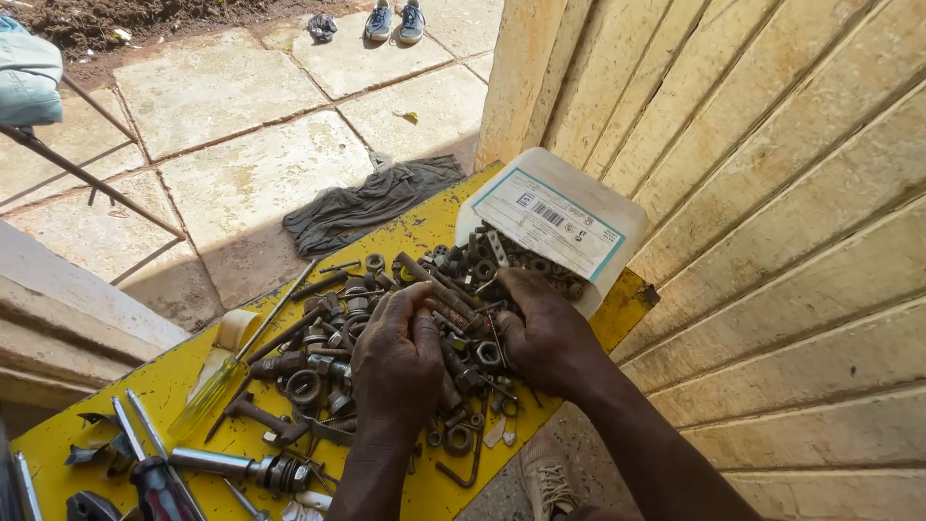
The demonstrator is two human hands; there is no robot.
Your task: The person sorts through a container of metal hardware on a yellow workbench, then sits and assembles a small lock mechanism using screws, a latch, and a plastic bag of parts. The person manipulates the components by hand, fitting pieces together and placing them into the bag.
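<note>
A heap of rusty nuts, bolts and washers lies spread on a yellow board. My left hand rests palm-down on the middle of the heap, fingers together. My right hand lies on the hardware beside the mouth of a white plastic container tipped on its side, fingers curled among the pieces. Whether either hand grips a piece is hidden. More nuts and bolts fill the container's opening.
A yellow-handled screwdriver and a dark red-handled screwdriver lie on the board's left part. A dark rag lies on the stone paving. A yellow wooden wall stands right. My shoe shows below the board.
</note>
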